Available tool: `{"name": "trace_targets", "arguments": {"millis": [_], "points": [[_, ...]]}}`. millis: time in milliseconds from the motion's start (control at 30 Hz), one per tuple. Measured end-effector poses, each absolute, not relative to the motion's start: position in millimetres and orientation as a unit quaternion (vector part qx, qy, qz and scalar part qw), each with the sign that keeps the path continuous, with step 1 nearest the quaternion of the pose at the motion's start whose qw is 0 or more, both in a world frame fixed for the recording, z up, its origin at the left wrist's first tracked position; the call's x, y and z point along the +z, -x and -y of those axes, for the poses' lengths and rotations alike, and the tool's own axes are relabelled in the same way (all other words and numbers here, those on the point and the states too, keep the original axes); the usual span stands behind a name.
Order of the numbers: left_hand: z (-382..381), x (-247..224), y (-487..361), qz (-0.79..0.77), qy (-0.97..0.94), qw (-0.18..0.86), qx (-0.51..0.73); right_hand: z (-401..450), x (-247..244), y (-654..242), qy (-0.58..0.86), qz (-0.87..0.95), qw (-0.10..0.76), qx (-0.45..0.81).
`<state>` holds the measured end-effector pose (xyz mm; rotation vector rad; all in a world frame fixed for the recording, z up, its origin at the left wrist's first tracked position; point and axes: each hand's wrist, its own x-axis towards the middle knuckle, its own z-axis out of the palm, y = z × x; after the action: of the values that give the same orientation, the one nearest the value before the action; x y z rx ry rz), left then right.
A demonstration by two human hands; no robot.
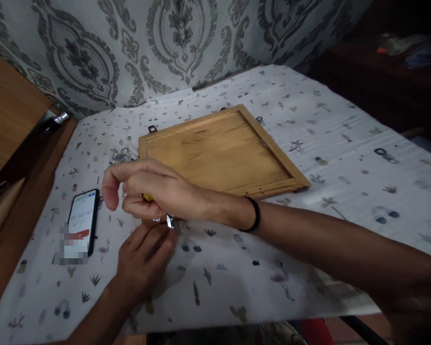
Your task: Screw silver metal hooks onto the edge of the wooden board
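A framed wooden panel (215,155) lies on the patterned tablecloth, its near left corner hidden behind my hands. My right hand (158,189) is curled closed over that corner, gripping something with a yellow part (148,197) showing between the fingers; most of it is covered, so its kind cannot be made out. Just below, my left hand (143,258) has its bent fingers together at a small shiny metal piece (170,221), which sits at the fingertips. A dark metal hook (152,129) projects from the panel's far edge.
A phone (82,218) with a running timer lies left of my hands. Shiny metal bits (124,155) are heaped beside the panel's left corner. Wooden furniture (17,110) borders the table's left side, and a patterned curtain (183,43) hangs behind.
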<state>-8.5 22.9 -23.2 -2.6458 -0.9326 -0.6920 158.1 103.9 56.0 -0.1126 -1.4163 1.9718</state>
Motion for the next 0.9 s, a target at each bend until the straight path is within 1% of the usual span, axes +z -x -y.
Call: {"name": "trace_targets", "arguments": {"millis": [100, 200, 267, 333, 433, 500, 600, 667, 800, 833, 900], "points": [[-22.7, -24.6, 9.0, 0.316, 0.904, 0.123, -0.258, -87.0, 54.4, -152.8, 0.078, 0.554, 0.439, 0.703], [-22.0, -27.3, 11.2, 0.312, 0.903, 0.117, -0.272, -69.4, 53.2, -145.0, 0.158, 0.519, 0.524, 0.657], [-22.1, -28.2, 12.2, 0.305, 0.903, 0.119, -0.278, -62.1, 52.1, -140.4, 0.211, 0.491, 0.556, 0.637], [-22.9, -27.5, 12.1, 0.299, 0.904, 0.123, -0.28, -60.8, 51.1, -139.0, 0.234, 0.487, 0.56, 0.628], [-24.6, -24.6, 10.2, 0.293, 0.908, 0.125, -0.272, -69.5, 51.3, -146.3, 0.19, 0.531, 0.509, 0.65], [-25.2, -22.7, 8.8, 0.295, 0.909, 0.129, -0.264, -79.2, 53.7, -156.4, 0.133, 0.588, 0.434, 0.67], [-24.8, -21.1, 8.0, 0.304, 0.909, 0.134, -0.253, -92.1, 59.6, -173.3, 0.12, 0.662, 0.318, 0.668], [-24.0, -20.9, 8.6, 0.311, 0.909, 0.128, -0.245, -97.0, 63.7, -182.5, 0.128, 0.706, 0.295, 0.631], [-23.2, -21.7, 10.2, 0.306, 0.91, 0.116, -0.252, -99.7, 69.1, -194.1, 0.136, 0.811, 0.301, 0.483], [-23.2, -21.9, 10.3, 0.306, 0.91, 0.116, -0.254, -99.8, 69.9, -195.5, 0.129, 0.817, 0.297, 0.478], [-23.1, -22.6, 10.2, 0.306, 0.91, 0.117, -0.254, -100.2, 70.9, -196.0, 0.116, 0.795, 0.287, 0.522]]}}
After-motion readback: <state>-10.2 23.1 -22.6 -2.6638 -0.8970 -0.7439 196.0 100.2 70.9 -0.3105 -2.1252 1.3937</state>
